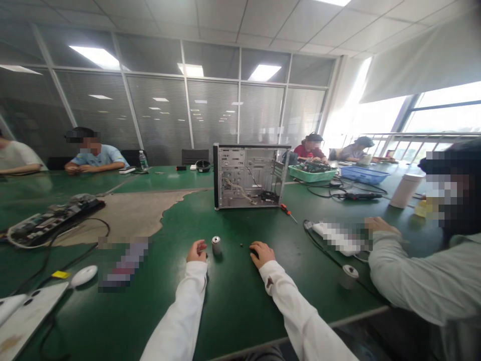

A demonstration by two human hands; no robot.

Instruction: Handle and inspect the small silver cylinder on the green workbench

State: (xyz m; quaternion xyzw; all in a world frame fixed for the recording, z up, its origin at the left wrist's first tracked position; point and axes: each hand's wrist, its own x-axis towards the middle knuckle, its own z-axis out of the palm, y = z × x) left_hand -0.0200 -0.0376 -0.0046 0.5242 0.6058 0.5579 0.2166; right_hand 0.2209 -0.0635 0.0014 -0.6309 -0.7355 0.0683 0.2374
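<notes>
My left hand (197, 250) rests on the green table (233, 301) just left of a small silver cylinder (216, 245), its fingers curled but apart and holding nothing I can see. To the right, my right hand (262, 253) lies on the table with fingers spread and bent. A tiny dark piece (241, 245) sits between the cylinder and my right hand, touching neither. Beyond both hands stands an open computer case (251, 176), with cables inside. A red-and-black screwdriver (288, 213) lies at the case's lower right corner.
A power strip (338, 238) and a white-topped container (348, 277) are on the right, beside a person's arm (413, 276). Green (313, 174) and blue baskets (364, 174) stand behind. Circuit parts (56, 218), a phone (33, 318) and a mouse (84, 276) lie left.
</notes>
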